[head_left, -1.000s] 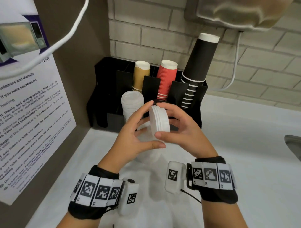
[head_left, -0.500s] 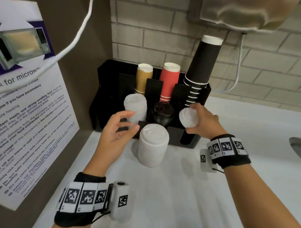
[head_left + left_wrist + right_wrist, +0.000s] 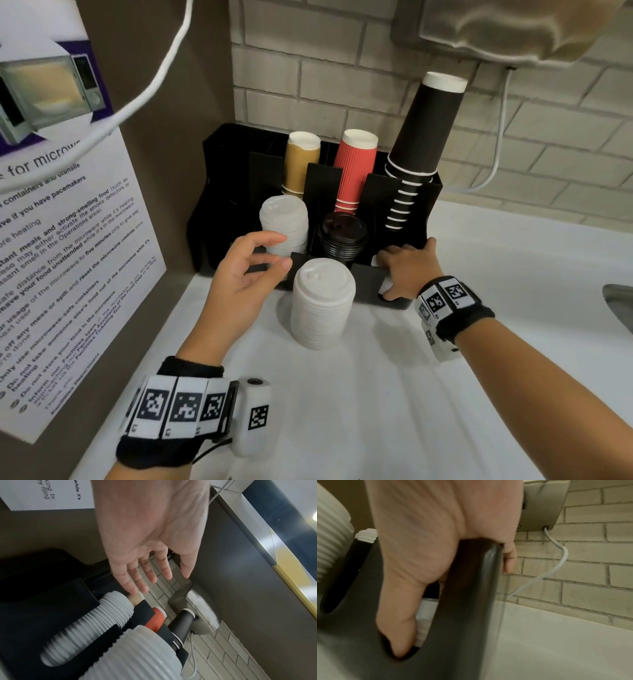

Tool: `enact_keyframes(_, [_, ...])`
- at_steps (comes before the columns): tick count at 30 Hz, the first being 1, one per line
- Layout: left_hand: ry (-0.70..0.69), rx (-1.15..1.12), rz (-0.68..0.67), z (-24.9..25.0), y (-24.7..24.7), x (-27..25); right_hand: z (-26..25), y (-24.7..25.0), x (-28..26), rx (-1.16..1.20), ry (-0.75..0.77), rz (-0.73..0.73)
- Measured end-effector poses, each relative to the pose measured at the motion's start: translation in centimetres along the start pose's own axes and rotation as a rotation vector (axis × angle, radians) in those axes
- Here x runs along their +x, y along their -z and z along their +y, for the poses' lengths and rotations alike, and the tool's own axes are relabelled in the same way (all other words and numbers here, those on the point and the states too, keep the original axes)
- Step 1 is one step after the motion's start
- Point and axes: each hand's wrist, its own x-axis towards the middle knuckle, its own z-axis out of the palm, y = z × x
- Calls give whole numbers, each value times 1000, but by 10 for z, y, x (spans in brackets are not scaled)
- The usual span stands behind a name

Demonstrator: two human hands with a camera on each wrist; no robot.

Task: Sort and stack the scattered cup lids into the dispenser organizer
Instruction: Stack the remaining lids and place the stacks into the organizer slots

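Observation:
The black organizer (image 3: 219, 192) stands against the brick wall. Its front left slot holds a stack of white lids (image 3: 284, 222), and its middle slot holds black lids (image 3: 342, 233). A taller white lid stack (image 3: 322, 301) stands on the counter in front. My right hand (image 3: 385, 277) reaches down into the front right slot. Its thumb (image 3: 399, 628) lies in the slot's U-shaped cut-out and pinches a small stack of white lids (image 3: 423, 615) against hidden fingers. My left hand (image 3: 284, 251) hovers, relaxed and holding nothing, beside the left slot's lids (image 3: 96, 622).
Tan cups (image 3: 301, 161), red cups (image 3: 356, 168) and a tall pile of black cups (image 3: 424, 137) fill the rear slots. A poster (image 3: 68, 257) covers the left wall. A sink edge (image 3: 620, 308) shows at far right, and a wall unit (image 3: 513, 27) with a white cable hangs above.
Both hands held the small white lid stack a second ago. The left hand let go, and the right hand carried it right and down into the front right slot.

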Motion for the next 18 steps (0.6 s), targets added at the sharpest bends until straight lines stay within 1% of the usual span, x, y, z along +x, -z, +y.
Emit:
enact_keyframes(4, [7,13,-7,0,0,-2,0,5,-2,-45,11,-80])
enact_keyframes(7, [9,14,-4,1,0,-2,0,14,-6,7,-7,-158])
enact_keyframes(8, [6,16,-2,1,1,-3,1,17,-9,72,-34,-135])
enact_keyframes(9, [3,15,2,1,1,-3,2,20,-13,173,-77,-67])
enact_keyframes(10, [0,10,7,1,2,-3,2,23,-17,315,-131,53])
enact_keyframes(12, [1,4,15,0,3,-2,-2,29,-29,705,-213,355])
enact_keyframes(13, [2,3,15,-1,3,-2,-8,35,-36,924,-195,464])
enact_keyframes(14, [4,2,14,-1,3,-2,-18,42,-43,1108,-133,514])
enact_keyframes(15, [5,2,11,-2,3,-2,-30,49,-50,1222,-53,510])
enact_keyframes(16, [7,0,8,-3,2,-1,-44,55,-55,1260,22,465])
enact_keyframes(18, [13,-3,5,-3,1,-1,-67,61,-60,1178,96,333])
